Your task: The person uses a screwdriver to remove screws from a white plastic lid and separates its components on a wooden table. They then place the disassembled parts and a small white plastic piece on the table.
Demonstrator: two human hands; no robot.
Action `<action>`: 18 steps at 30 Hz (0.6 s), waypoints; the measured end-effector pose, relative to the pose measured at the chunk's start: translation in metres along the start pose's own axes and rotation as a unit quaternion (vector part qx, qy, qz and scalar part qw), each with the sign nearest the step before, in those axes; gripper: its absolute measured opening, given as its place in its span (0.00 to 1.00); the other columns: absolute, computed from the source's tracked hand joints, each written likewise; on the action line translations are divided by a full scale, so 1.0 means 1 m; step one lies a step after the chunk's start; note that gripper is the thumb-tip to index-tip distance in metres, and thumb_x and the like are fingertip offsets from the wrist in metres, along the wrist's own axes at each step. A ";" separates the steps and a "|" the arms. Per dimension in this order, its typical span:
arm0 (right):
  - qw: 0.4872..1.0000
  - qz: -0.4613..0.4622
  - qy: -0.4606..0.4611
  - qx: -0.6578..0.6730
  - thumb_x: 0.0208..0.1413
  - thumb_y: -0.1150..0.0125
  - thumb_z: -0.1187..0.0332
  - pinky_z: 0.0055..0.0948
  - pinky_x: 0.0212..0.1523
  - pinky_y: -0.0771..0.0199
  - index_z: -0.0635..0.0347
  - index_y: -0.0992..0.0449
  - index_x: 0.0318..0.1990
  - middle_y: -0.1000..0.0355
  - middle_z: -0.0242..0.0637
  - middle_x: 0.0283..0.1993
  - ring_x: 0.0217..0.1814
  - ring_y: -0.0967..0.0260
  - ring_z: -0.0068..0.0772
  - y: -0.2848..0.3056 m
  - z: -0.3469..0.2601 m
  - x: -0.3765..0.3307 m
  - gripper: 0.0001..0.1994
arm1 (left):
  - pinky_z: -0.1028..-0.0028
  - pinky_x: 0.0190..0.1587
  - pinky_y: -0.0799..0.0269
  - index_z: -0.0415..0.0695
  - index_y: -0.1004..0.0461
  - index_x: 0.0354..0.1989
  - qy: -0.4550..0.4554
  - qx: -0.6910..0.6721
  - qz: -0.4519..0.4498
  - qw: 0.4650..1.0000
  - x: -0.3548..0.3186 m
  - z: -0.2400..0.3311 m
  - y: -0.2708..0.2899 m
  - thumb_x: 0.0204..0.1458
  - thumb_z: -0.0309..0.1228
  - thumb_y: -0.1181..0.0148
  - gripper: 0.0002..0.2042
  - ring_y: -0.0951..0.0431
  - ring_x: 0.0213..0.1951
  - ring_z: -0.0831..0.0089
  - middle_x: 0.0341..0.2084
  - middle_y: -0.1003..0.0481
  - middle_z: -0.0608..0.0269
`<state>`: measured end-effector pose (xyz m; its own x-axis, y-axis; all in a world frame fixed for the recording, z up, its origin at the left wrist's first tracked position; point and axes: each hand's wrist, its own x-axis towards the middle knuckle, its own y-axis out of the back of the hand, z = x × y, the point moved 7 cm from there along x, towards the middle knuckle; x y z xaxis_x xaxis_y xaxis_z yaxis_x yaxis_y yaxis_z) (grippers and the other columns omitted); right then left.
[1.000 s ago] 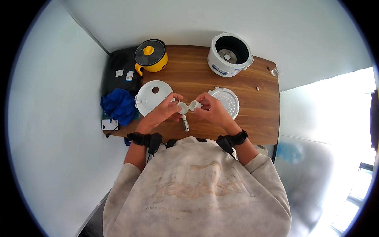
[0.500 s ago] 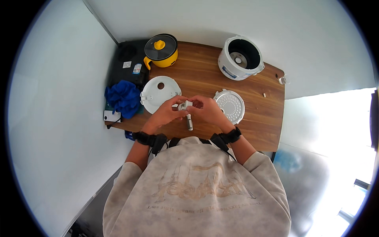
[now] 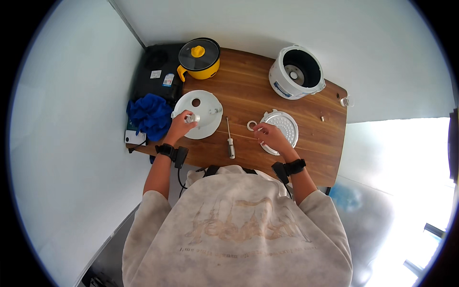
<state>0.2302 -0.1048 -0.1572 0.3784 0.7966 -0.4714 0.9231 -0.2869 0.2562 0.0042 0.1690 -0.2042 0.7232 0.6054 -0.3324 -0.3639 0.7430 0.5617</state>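
My left hand (image 3: 178, 128) pinches a small round white plastic part (image 3: 192, 118) above the white round lid cover (image 3: 206, 130), which has a hole near its far edge. At the right, my right hand (image 3: 272, 137) has its fingertips together at the edge of a white ring (image 3: 249, 123). Whether that ring rests on the table or hangs just over it, I cannot tell. Under and beside this hand lies a perforated round inner lid (image 3: 288, 125). A screwdriver (image 3: 231, 147) with a grey-and-white handle lies between my hands, its shaft pointing away from me.
A white rice cooker body (image 3: 282, 82) stands open at the far right of the wooden table (image 3: 244, 79). Far left are a yellow pot (image 3: 205, 71) with a glass lid, a black case (image 3: 148, 86) and a blue cloth (image 3: 152, 117). Small pieces (image 3: 322, 118) lie near the right edge.
My hands have parted from the middle, where both worked on one white part. The left went left with the round part; the right moved right to the ring, baring the screwdriver.
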 end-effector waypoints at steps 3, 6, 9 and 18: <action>0.999 0.018 -0.026 0.021 0.56 0.41 0.66 0.23 0.28 0.26 0.62 0.23 0.44 0.23 0.35 0.29 0.28 0.26 0.22 0.010 0.021 -0.004 0.11 | 0.70 0.37 0.26 0.45 0.28 0.49 -0.074 0.078 0.024 0.994 0.015 -0.011 -0.008 0.44 0.33 0.30 0.22 0.21 0.36 0.66 0.37 0.23 0.54; 0.998 0.026 -0.048 0.044 0.56 0.41 0.67 0.22 0.28 0.27 0.62 0.23 0.43 0.24 0.33 0.28 0.28 0.26 0.21 0.013 0.038 -0.005 0.11 | 0.64 0.41 0.27 0.46 0.27 0.47 -0.098 0.111 0.049 0.988 0.023 -0.017 -0.012 0.42 0.32 0.29 0.22 0.22 0.38 0.56 0.35 0.23 0.50; 0.995 0.023 -0.069 0.070 0.57 0.41 0.67 0.22 0.27 0.27 0.63 0.23 0.43 0.25 0.32 0.28 0.28 0.27 0.21 0.011 0.047 -0.005 0.11 | 0.61 0.43 0.28 0.46 0.27 0.47 -0.101 0.100 0.064 0.988 0.031 -0.019 -0.012 0.41 0.32 0.29 0.22 0.24 0.39 0.53 0.34 0.24 0.49; 0.990 0.002 -0.080 0.113 0.58 0.43 0.69 0.22 0.26 0.28 0.64 0.25 0.44 0.26 0.31 0.28 0.27 0.29 0.20 0.006 0.050 0.003 0.10 | 0.62 0.46 0.28 0.47 0.29 0.49 -0.089 0.051 0.040 0.994 0.042 -0.005 -0.027 0.41 0.30 0.29 0.24 0.24 0.43 0.54 0.40 0.25 0.50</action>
<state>0.2400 -0.1312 -0.1994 0.3717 0.7053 -0.6037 0.9065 -0.4160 0.0722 0.0414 0.1763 -0.2370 0.7901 0.5943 -0.1503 -0.3685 0.6564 0.6583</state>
